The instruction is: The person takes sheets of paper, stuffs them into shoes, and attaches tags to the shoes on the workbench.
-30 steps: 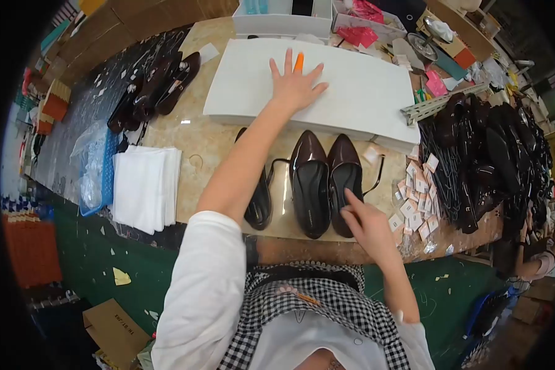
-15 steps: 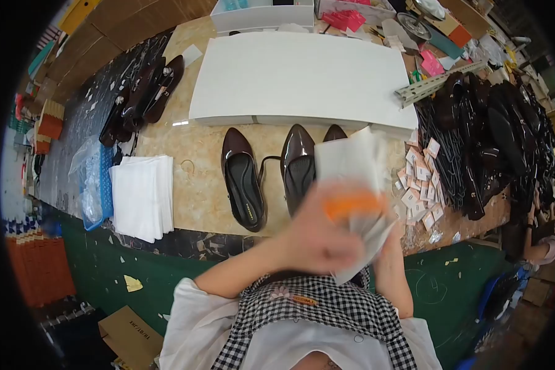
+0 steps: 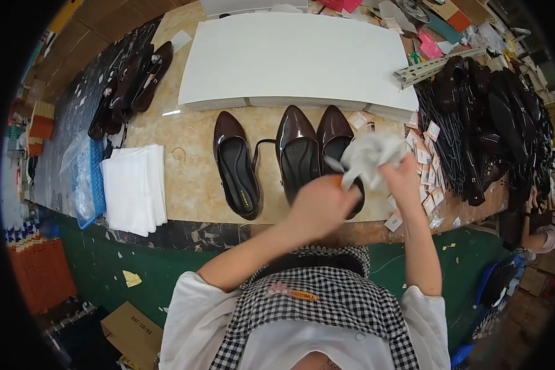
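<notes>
While R hand [image 3: 403, 180] clamps fingers on wht sheet [image 3: 374, 154], L hand [image 3: 322, 208] is blurred, can't tell fingers' state.

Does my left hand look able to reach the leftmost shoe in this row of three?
Probably yes: nothing lies over that shoe, but the left hand may first need to release the crumpled white sheet; blur hides whether it holds it.

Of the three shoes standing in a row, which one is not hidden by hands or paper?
The leftmost shoe: it shows whole, toe to heel. The left hand partly hides the middle shoe, and crumpled paper overlaps the rightmost shoe.
</notes>
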The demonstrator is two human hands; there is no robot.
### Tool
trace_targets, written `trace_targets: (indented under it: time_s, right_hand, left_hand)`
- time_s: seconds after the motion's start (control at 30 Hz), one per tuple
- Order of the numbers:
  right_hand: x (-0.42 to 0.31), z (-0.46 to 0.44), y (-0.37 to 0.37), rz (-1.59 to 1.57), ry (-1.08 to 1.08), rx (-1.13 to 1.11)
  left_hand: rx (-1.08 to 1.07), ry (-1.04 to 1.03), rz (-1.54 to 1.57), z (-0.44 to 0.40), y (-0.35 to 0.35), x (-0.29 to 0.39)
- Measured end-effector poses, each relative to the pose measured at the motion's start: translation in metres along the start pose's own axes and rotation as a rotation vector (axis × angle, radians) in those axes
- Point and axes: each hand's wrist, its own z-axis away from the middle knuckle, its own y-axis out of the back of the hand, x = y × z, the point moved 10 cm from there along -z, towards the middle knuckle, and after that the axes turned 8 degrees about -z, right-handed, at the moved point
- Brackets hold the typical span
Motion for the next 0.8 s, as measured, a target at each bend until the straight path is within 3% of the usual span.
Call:
trace_targets:
  time_s: [0.03,0.07,0.13,0.2,0.23,0.33,0.37,0.47,0.53,0.6,0.7,0.73,0.8]
  right_hand:
    - [-0.003,-0.002,-0.007,0.066,0.1,-0.057]
    - [-0.009,-0.004,-0.019,0.385,0.239,-0.071]
    - [-0.012,-0.005,-0.061,1.026,0.5,-0.084]
    - [-0.018,-0.033,-0.089,1.145,0.668,-0.039]
    - [-0.004,-0.044,-0.096,1.262,0.579,-0.065]
    - [-0.012,-0.025,-0.067,0.861,0.441,-0.077]
    - [-0.014,-0.021,-0.055,0.6,0.324,-0.193]
    - [0.008,-0.047,-0.027,0.645,0.169,0.025]
    - [0.009,-0.071,-0.04,0.675,0.327,0.113]
    - [0.008,-0.074,-0.034,0.684,0.279,0.084]
    - [-0.039,-0.075,-0.004,0.47,0.395,-0.103]
    - [-0.057,-0.084,0.038,0.618,0.527,0.16]
    - [-0.079,-0.105,0.104,0.866,0.585,0.567]
  left_hand:
    - [0.228,-0.017,-0.021,0.015,-0.002,0.013]
    - [0.109,-0.099,-0.065,0.017,-0.015,0.025]
    - [0.141,-0.117,-0.103,0.018,-0.024,0.027]
    - [0.139,-0.136,-0.185,0.018,-0.036,0.027]
    - [0.137,-0.147,-0.222,0.019,-0.04,0.03]
    - [0.128,-0.091,-0.206,0.015,-0.04,0.025]
    - [0.124,-0.092,-0.243,0.017,-0.044,0.025]
    - [0.139,-0.112,-0.238,0.017,-0.041,0.028]
    - [0.146,-0.126,-0.248,0.013,-0.041,0.028]
    - [0.117,-0.129,-0.238,0.012,-0.041,0.029]
    - [0.087,-0.169,-0.152,0.014,-0.031,0.023]
    - [0.091,-0.189,-0.124,0.014,-0.027,0.022]
    - [0.103,-0.2,-0.088,0.013,-0.015,0.021]
